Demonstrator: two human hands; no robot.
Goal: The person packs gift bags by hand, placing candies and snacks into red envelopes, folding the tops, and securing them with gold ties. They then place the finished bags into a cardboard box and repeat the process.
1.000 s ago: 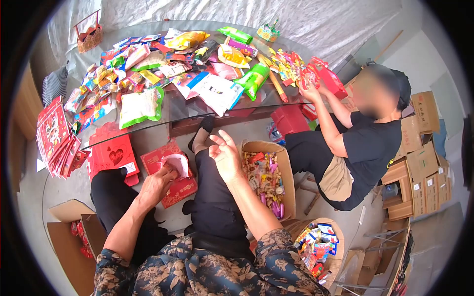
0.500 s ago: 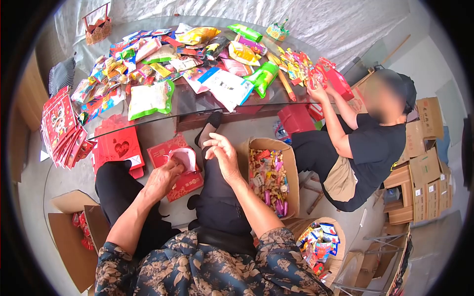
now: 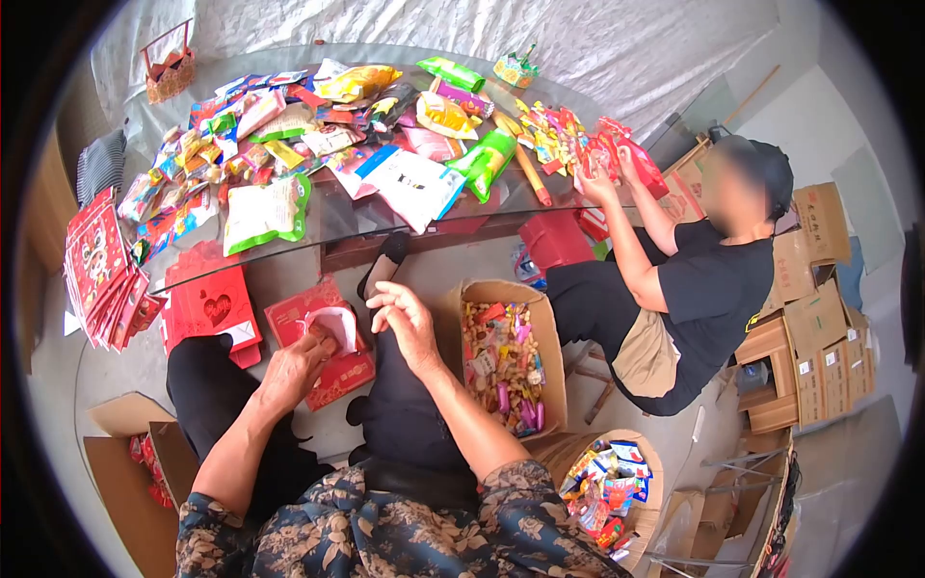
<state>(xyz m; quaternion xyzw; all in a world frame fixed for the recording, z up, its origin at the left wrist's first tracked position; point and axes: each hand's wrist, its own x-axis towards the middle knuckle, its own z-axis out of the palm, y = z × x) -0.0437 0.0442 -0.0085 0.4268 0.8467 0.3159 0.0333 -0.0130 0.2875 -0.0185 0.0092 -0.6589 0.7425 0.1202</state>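
My left hand is closed on the near rim of a red gift bag, whose white inside shows at its open top. The bag is low between my knees, and its lower part is partly hidden by my hand. My right hand hovers above my right thigh, to the right of the bag. Its fingers are apart, loosely bent, and nothing shows in them. Nearest to it on the right stands a cardboard box holding many small wrapped sweets.
Snack packets cover the glass table ahead. Red bags stand at its left, with another red bag below. A co-worker sits at the right, hands on a red item. More cartons stand behind.
The whole view has shifted slightly, so things sit further left and a little lower. My left hand stays on the bag's rim; my right hand keeps nearly the same pose.
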